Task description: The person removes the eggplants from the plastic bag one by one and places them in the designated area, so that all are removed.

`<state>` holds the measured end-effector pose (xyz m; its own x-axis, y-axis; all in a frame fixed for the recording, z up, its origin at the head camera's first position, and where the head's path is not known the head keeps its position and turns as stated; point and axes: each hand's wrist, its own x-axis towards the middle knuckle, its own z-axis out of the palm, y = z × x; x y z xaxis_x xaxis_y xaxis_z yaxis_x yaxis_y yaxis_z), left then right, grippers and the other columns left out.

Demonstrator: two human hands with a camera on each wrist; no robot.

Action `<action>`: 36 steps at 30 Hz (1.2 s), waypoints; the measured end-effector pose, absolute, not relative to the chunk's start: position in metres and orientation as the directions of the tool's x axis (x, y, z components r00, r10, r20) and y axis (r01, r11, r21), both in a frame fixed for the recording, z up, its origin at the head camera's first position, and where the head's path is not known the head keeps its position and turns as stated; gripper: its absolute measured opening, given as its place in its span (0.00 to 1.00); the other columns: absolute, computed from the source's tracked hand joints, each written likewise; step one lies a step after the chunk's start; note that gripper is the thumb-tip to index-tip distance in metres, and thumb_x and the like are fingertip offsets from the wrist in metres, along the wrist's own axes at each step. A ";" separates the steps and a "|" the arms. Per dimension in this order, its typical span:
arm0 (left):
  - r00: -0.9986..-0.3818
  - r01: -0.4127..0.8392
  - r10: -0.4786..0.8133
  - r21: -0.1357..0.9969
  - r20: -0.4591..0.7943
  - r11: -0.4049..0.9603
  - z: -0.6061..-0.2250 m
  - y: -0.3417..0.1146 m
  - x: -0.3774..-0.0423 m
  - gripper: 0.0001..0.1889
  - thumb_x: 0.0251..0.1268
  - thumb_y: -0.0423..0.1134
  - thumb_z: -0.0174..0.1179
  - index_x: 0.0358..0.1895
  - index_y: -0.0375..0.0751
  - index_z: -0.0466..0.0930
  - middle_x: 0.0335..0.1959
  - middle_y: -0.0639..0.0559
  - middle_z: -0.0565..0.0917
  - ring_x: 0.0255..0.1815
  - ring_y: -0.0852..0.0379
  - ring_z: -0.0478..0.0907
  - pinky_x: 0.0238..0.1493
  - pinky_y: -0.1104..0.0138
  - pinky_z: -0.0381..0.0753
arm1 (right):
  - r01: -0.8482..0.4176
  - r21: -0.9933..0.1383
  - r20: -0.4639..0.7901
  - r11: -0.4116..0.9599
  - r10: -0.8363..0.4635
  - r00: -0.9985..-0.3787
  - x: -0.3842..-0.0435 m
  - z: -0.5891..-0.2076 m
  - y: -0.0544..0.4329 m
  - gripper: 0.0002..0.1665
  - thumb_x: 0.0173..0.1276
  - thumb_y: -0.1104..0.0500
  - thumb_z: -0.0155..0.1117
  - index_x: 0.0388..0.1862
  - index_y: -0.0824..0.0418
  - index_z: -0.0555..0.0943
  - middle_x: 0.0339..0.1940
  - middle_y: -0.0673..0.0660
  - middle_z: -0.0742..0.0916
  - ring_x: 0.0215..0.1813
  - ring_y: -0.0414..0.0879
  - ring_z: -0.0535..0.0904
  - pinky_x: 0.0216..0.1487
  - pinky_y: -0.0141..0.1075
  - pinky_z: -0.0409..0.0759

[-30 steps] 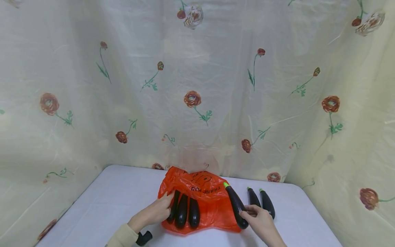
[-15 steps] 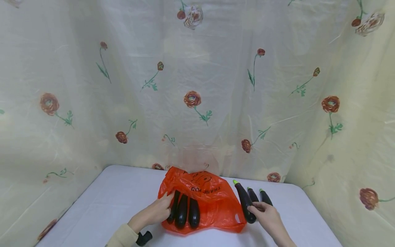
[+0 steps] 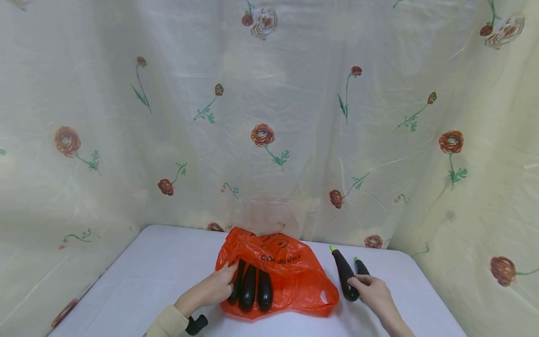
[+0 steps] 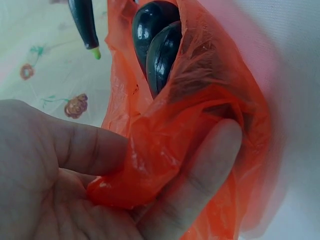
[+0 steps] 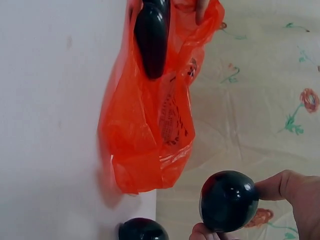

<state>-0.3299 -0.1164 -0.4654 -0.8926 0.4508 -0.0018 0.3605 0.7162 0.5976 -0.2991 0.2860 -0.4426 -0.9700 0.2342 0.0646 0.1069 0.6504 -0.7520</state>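
An orange-red plastic bag (image 3: pixel 303 281) with black print lies on the table, its mouth spread open. My left hand (image 3: pixel 214 285) grips the bag's edge at the left, thumb and fingers on either side of the film in the left wrist view. Several eggplants lie in the mouth, including a dark glossy eggplant (image 3: pixel 247 290). Right of the bag, my right hand (image 3: pixel 375 295) pinches a green-tipped eggplant (image 3: pixel 343 274) near its thick end; the right wrist view shows this held eggplant (image 5: pixel 229 201) off the table. A loose eggplant (image 3: pixel 361 267) lies behind that hand, partly hidden.
A white-covered table (image 3: pixel 168 262) carries everything. Behind and at both sides hangs a flowered curtain (image 3: pixel 269 164). A black object (image 3: pixel 197 324) shows by my left wrist.
My right hand has carried the eggplant rightward, off the bag and across the loose eggplants, covering one of them. The bag's right end has spread further right. My left hand stays in place.
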 end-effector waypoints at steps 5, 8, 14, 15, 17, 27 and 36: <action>-0.890 0.367 0.456 0.595 0.001 0.715 -0.465 -0.116 -0.330 0.38 0.60 0.29 0.48 0.76 0.34 0.49 0.75 0.35 0.57 0.67 0.45 0.67 0.67 0.42 0.63 | 0.130 -0.762 0.034 0.634 0.239 -0.970 -0.301 -0.442 0.294 0.31 0.64 0.48 0.60 0.52 0.75 0.79 0.46 0.70 0.85 0.39 0.50 0.81 0.34 0.35 0.79; -0.888 0.367 0.460 0.601 0.000 0.710 -0.465 -0.115 -0.330 0.38 0.60 0.28 0.48 0.76 0.35 0.49 0.75 0.36 0.57 0.66 0.46 0.68 0.67 0.41 0.63 | 0.121 -0.757 0.044 0.642 0.234 -0.971 -0.301 -0.441 0.300 0.31 0.65 0.47 0.60 0.53 0.74 0.79 0.47 0.70 0.85 0.39 0.49 0.81 0.35 0.35 0.78; -0.886 0.373 0.465 0.603 0.004 0.705 -0.465 -0.116 -0.331 0.38 0.60 0.28 0.49 0.76 0.35 0.49 0.75 0.36 0.57 0.65 0.47 0.68 0.67 0.42 0.64 | 0.110 -0.754 0.059 0.648 0.234 -0.970 -0.304 -0.443 0.312 0.31 0.65 0.47 0.61 0.53 0.74 0.79 0.45 0.68 0.86 0.37 0.45 0.81 0.36 0.33 0.76; -0.885 0.374 0.465 0.602 0.004 0.706 -0.465 -0.116 -0.331 0.38 0.60 0.28 0.49 0.76 0.35 0.49 0.75 0.36 0.57 0.65 0.47 0.68 0.67 0.42 0.64 | 0.111 -0.753 0.060 0.649 0.235 -0.970 -0.304 -0.443 0.313 0.32 0.65 0.47 0.61 0.53 0.74 0.79 0.46 0.68 0.86 0.38 0.46 0.81 0.37 0.34 0.76; -0.885 0.372 0.466 0.605 0.002 0.704 -0.465 -0.116 -0.331 0.38 0.60 0.28 0.49 0.76 0.36 0.49 0.75 0.37 0.57 0.65 0.47 0.68 0.67 0.42 0.64 | 0.118 -0.749 0.056 0.652 0.240 -0.969 -0.305 -0.444 0.316 0.33 0.65 0.46 0.61 0.53 0.74 0.79 0.46 0.69 0.86 0.40 0.48 0.81 0.38 0.34 0.76; -0.884 0.394 0.468 0.584 0.027 0.710 -0.466 -0.116 -0.330 0.36 0.61 0.29 0.47 0.75 0.33 0.51 0.75 0.35 0.56 0.71 0.42 0.63 0.67 0.42 0.63 | 0.167 -0.752 0.012 0.637 0.267 -0.964 -0.309 -0.445 0.327 0.36 0.65 0.45 0.58 0.56 0.76 0.76 0.46 0.70 0.85 0.44 0.54 0.82 0.49 0.49 0.77; -0.883 0.387 0.468 0.598 0.022 0.702 -0.465 -0.116 -0.328 0.37 0.61 0.29 0.47 0.76 0.35 0.50 0.76 0.36 0.56 0.68 0.43 0.67 0.67 0.42 0.64 | 0.188 -0.764 -0.011 0.617 0.279 -0.960 -0.312 -0.444 0.337 0.38 0.66 0.45 0.57 0.57 0.79 0.74 0.47 0.72 0.85 0.45 0.58 0.82 0.53 0.56 0.75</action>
<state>-0.3285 -0.1163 -0.4652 -0.8834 0.4680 0.0217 0.3867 0.7023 0.5977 -0.3122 0.3365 -0.4441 -0.9604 0.2785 -0.0111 0.1877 0.6169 -0.7643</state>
